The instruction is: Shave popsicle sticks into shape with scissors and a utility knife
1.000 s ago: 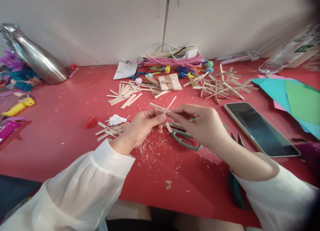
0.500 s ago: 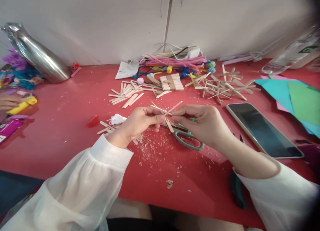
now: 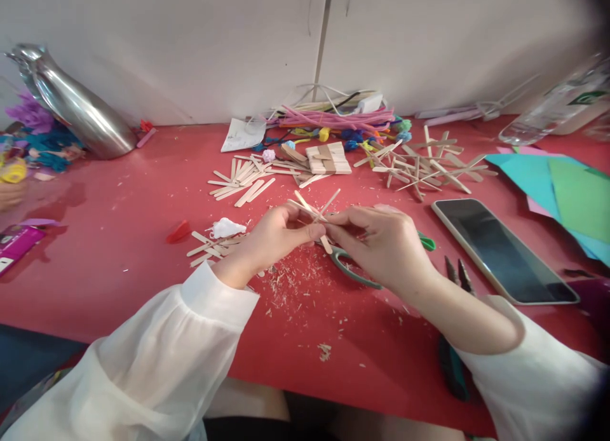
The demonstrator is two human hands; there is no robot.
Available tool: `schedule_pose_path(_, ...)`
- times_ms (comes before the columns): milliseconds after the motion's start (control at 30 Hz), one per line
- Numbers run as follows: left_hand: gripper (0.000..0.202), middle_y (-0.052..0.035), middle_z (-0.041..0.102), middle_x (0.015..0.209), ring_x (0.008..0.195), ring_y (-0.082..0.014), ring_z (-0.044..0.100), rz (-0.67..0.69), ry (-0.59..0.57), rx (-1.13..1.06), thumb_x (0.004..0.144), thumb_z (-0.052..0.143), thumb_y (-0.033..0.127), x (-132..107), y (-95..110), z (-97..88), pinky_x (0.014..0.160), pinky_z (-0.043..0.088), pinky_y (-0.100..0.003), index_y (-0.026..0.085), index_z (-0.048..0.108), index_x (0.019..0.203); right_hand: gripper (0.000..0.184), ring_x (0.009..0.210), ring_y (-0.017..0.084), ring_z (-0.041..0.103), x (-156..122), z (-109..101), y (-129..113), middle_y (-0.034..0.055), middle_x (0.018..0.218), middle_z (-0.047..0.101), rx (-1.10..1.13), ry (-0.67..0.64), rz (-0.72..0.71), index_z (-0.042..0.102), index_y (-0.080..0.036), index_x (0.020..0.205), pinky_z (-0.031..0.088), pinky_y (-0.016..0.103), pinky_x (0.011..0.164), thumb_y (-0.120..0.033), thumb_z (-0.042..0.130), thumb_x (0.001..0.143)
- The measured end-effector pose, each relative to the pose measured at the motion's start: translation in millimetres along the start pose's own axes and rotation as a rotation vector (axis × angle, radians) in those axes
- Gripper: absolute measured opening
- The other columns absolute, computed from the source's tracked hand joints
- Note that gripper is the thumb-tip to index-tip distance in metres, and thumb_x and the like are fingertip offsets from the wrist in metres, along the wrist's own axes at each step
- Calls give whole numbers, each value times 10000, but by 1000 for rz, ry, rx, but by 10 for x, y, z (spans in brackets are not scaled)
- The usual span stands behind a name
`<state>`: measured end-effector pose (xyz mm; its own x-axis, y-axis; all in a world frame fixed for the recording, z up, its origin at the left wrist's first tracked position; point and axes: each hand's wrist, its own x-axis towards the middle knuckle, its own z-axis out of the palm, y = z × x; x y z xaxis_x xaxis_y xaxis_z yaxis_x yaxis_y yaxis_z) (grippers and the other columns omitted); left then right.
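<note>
Between my two hands is a small bundle of crossed craft sticks point(image 3: 330, 201), held just above the table. My left hand point(image 3: 281, 234) pinches it from the left with thumb and fingers. From the right, my right hand point(image 3: 381, 237) grips the same sticks near their crossing. Scissors with a grey-green handle point(image 3: 352, 272) lie beneath my right hand, which partly hides them. Wood shavings point(image 3: 300, 282) are scattered on the red table below. By my left wrist lie more crossed craft sticks point(image 3: 204, 247) and a white crumpled piece point(image 3: 226, 227).
Loose craft sticks point(image 3: 243, 177), a banded stick bundle point(image 3: 333, 158) and a tangled stick pile point(image 3: 429, 164) lie behind my hands. At right are a phone point(image 3: 505, 250), pliers point(image 3: 452, 365) and coloured paper point(image 3: 572, 187). A metal jug point(image 3: 86, 107) stands left, near another person's hand point(image 3: 12, 193).
The crossed sticks have turned slightly in my hands, and my right hand has shifted, uncovering the pliers' jaws and a green piece. At far left, the other person's hand and yellow object moved away leftward.
</note>
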<state>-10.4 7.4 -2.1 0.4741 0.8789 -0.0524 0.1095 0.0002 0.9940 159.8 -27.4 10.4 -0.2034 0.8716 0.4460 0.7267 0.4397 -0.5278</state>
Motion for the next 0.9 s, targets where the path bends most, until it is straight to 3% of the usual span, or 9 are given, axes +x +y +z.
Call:
schedule_pose_path(167,240,-49,645,747,645,-116,566,-16,-25,14,736,660,351,-15,59,6,610,423,-249,126,628,810,177,533,125,537,-3,3,46,29,632,656,-111,34,-169,648,-193,700,400,243,508,-180,520,821)
schedule_pose_path(500,112,4,610,734,686,-103,566,61,-38,17,770,620,248,-38,62,-17,656,422,-232,149,595,815,159,594,137,609,-31,-13,43,43,692,685,-197,153,-346,638,-172,723,436,238,522,-121,522,820)
schedule_pose_path(600,153,-4,622,744,700,-108,573,93,-55,-31,773,628,284,-33,80,-23,684,444,-242,151,629,847,136,583,124,602,-30,-29,24,44,674,675,-150,191,-341,629,-163,723,443,225,520,-123,537,815)
schedule_pose_path(767,227,-27,657,761,684,-106,560,143,-75,68,775,633,349,-36,117,-44,645,442,-225,148,699,856,93,589,101,598,-12,-38,8,28,678,669,-35,162,-242,631,-169,740,447,199,528,-126,569,796)
schedule_pose_path(900,250,-47,677,854,773,-135,581,151,-69,119,780,628,361,-42,102,-67,687,449,-242,158,708,902,111,598,118,602,-15,-32,26,49,697,679,-76,168,-303,645,-157,751,451,223,533,-123,553,804)
